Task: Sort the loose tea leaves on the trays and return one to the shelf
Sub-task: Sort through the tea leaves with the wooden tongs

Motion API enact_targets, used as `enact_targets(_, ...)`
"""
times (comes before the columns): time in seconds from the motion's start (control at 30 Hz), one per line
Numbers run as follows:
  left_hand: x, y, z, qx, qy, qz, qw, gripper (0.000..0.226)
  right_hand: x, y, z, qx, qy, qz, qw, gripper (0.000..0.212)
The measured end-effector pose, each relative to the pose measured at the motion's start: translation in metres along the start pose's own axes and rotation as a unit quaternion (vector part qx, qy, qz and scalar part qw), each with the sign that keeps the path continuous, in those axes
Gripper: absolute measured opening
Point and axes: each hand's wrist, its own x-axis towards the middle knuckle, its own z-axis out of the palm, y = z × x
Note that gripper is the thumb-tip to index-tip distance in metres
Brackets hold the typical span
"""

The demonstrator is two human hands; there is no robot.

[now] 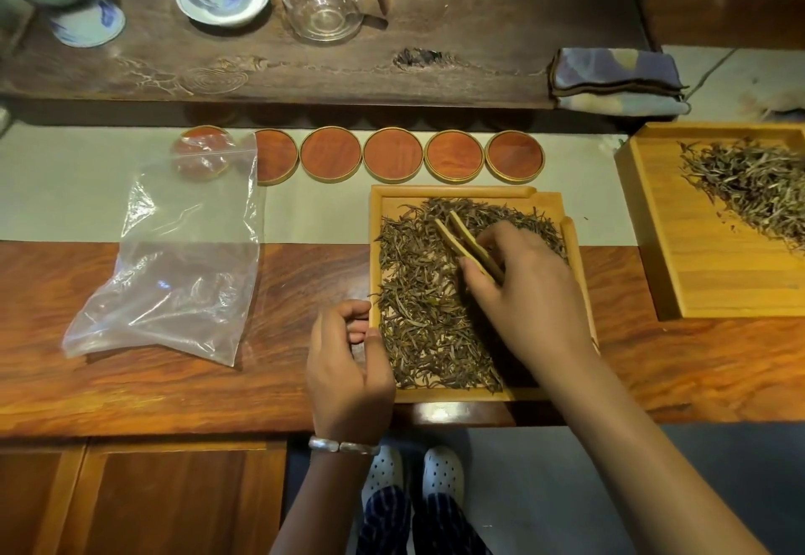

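1. Nearest the camera, the person's left hand point(348, 369), wearing a silver bangle point(344, 445) at the wrist, is resting at the near-left corner of the small square bamboo tray point(457, 395). Its fingers are curling loosely, and the thumb and fingertips are touching the tray's left rim; this looks like bracing, so the tray is not sliding while the leaves are being worked.

2. The right hand point(527, 293) is reaching over that tray, its fingers and thumb pinching a pair of flat bamboo tweezers point(468, 245). The tweezer tips are pointing away from the fingers, up and to the left, with the two arms standing slightly apart just above the leaves.

3. Dark loose tea leaves point(418, 293) are lying spread across the tray floor, directly beneath and left of the right fingers, probably thinned out so single pieces are easy to pick.

4. Well to the right of the right hand, a larger bamboo tray point(705, 293) is holding a second heap of paler tea leaves point(749, 179).

5. Left of the left fingers, a clear plastic zip bag point(183, 258) is lying flat on the table, partly covering the row of round reddish wooden coasters point(392, 155).

6. Sorting seems to be under way; neither tray is being lifted toward a shelf yet.
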Motion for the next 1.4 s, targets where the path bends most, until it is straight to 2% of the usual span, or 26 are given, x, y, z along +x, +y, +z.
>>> enact_targets(0.17,0.002,0.0,0.001,0.006,0.009,0.011,1.0,0.021,-0.011,-0.018,0.003,0.013,-0.01,-0.034,0.999,0.023)
enact_targets(0.3,0.003,0.002,0.0,0.0,0.013,0.026,1.0,0.02,-0.01,-0.029,0.014,0.011,-0.031,-0.022,0.999,0.026)
enact_targets(0.43,0.002,0.004,0.0,0.008,0.022,0.043,0.999,0.021,0.001,-0.033,0.014,-0.018,-0.007,-0.02,1.0,0.029)
enact_targets(0.57,0.002,0.006,0.0,0.031,0.03,0.075,0.996,0.023,-0.006,-0.039,0.014,0.025,-0.02,-0.017,0.999,0.023)
enact_targets(0.7,0.002,0.007,-0.001,0.036,0.029,0.067,0.997,0.025,-0.014,-0.042,0.021,0.017,-0.038,0.003,0.999,0.025)
enact_targets(0.97,0.002,0.008,-0.002,0.045,0.016,0.05,0.998,0.023,-0.014,-0.033,0.003,0.04,0.013,0.019,0.999,0.023)
enact_targets(1.17,0.002,0.009,-0.002,0.058,0.012,0.043,0.997,0.024,-0.066,-0.028,0.001,0.032,-0.042,0.014,0.999,0.02)
enact_targets(1.4,0.002,0.009,-0.001,0.05,0.006,0.04,0.998,0.025,-0.045,-0.034,0.014,0.049,-0.018,0.02,0.998,0.022)
